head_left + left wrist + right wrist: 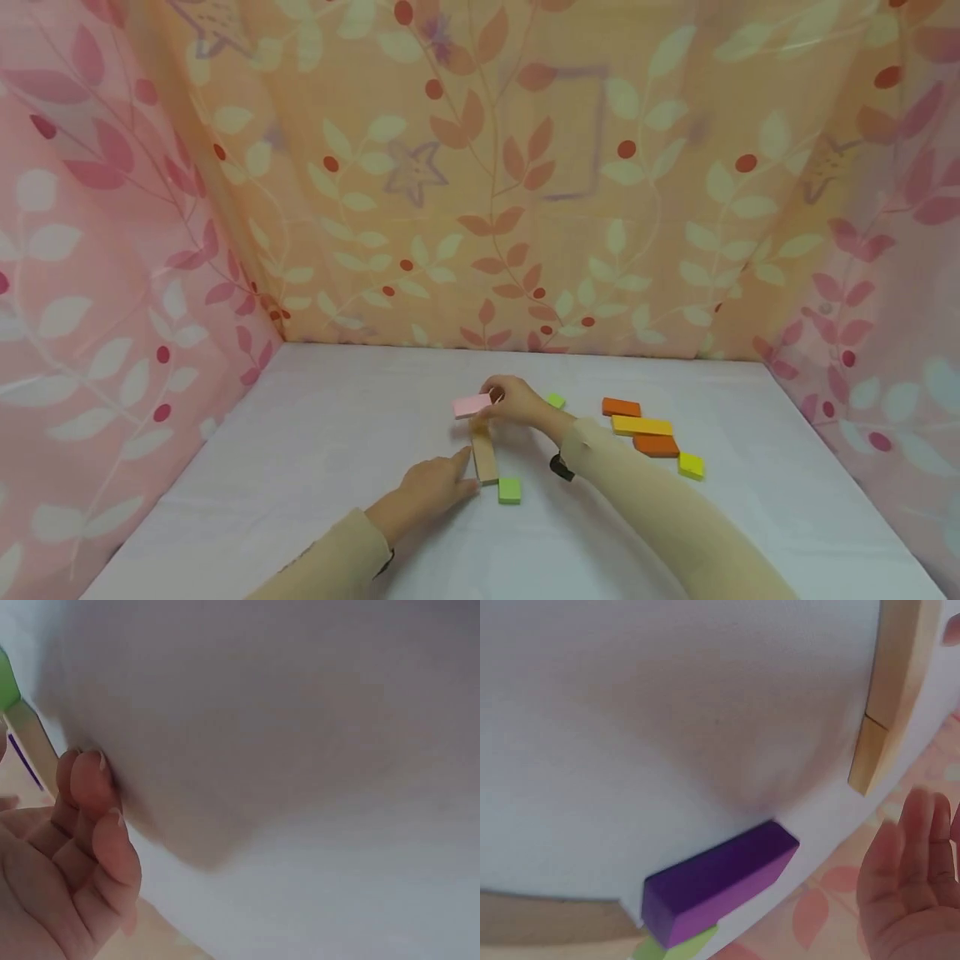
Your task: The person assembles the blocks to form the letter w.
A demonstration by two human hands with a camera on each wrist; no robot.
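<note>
Sleeves (pixel 330 562) of cream cloth, 2 of them, reach in from the near edge over a white table (pixel 247 492). Left hand (pixel 431 492) lies low at the plank's left side, thumb and forefinger apart, their tips at the wood; whether they touch it, I cannot tell. From the left wrist, its other 3 fingers look bent and close together, gripping nothing visible.

Near green block (pixel 509 491) sits at the right corner of the near end of the plank (pixel 486 461), which points away from the person. From the right wrist, a seam crosses the wood, with a short wood piece (pixel 870 754) end to end with the longer length.

Off to the right are 4 blocks, near to far: yellow square (pixel 691 466), near orange block (pixel 656 447), yellow bar (pixel 642 426) and far orange block (pixel 622 407), grouped closely.

Right hand (pixel 522 404) pinches the pink block (pixel 472 406) by its right end, at the plank's far end. Purple block (pixel 720 881) lies apart from the wood, alongside a green piece (pixel 679 946). Far green block (pixel 556 402) shows behind the right hand. Farthest back hangs a leaf-patterned curtain (pixel 487 175).
</note>
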